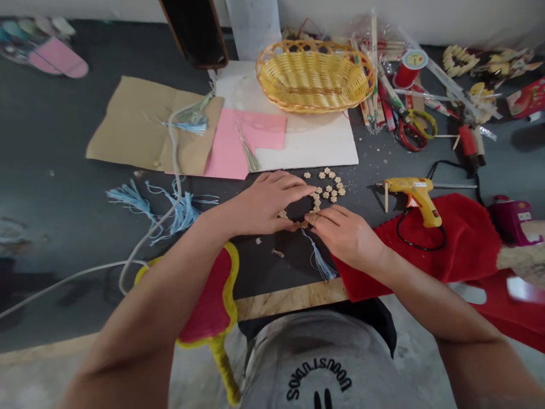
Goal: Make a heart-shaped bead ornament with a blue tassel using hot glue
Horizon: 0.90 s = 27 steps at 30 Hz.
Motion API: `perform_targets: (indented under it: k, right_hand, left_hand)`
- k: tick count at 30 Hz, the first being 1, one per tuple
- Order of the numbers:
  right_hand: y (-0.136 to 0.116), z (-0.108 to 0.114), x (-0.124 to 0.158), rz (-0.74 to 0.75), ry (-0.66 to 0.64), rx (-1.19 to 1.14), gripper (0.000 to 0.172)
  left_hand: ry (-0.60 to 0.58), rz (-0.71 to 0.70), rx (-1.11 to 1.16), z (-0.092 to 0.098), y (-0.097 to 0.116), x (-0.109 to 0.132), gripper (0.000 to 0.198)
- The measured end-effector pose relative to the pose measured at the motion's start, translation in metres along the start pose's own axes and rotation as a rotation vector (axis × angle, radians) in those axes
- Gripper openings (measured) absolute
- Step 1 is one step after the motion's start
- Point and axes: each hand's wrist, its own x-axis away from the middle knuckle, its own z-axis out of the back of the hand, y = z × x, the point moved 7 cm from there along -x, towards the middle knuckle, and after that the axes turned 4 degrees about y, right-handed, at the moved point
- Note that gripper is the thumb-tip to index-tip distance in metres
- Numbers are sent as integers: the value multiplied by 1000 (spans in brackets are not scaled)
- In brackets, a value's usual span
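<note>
A ring of small beige flower-shaped beads (317, 202) lies on the dark table top, partly covered by my hands. My left hand (275, 201) curves round its left side, index finger at the top and thumb at the bottom edge. At the lower right of the ring, my right hand (343, 232) pinches it with bent fingers. A light blue tassel (321, 261) hangs from the bottom of the ring toward me. Several loose flower beads (334, 192) sit just beyond my right hand.
A yellow glue gun (415, 196) rests by red cloth (472, 238) on the right. Behind are a wicker basket (315, 79), scissors (415, 128) and a red thread spool (411, 68). Blue tassels (179, 213), a white cable (157, 218) and brown paper (140, 125) lie left.
</note>
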Motion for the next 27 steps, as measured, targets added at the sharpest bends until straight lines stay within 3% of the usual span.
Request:
perform_targets:
  k: [6, 12, 22, 27]
  right_hand:
    - [21, 29, 22, -114, 103, 2, 20]
    - [34, 28, 43, -194, 79, 25, 16]
    - [55, 11, 29, -253, -78, 180, 20]
    - [77, 22, 21, -302, -21, 176, 25]
  left_hand:
    - [17, 3, 143, 14, -3, 9, 61]
    - [118, 253, 49, 20, -15, 15, 42]
    - [125, 397, -137, 10, -6, -2, 18]
    - [126, 413, -125, 10, -4, 1, 20]
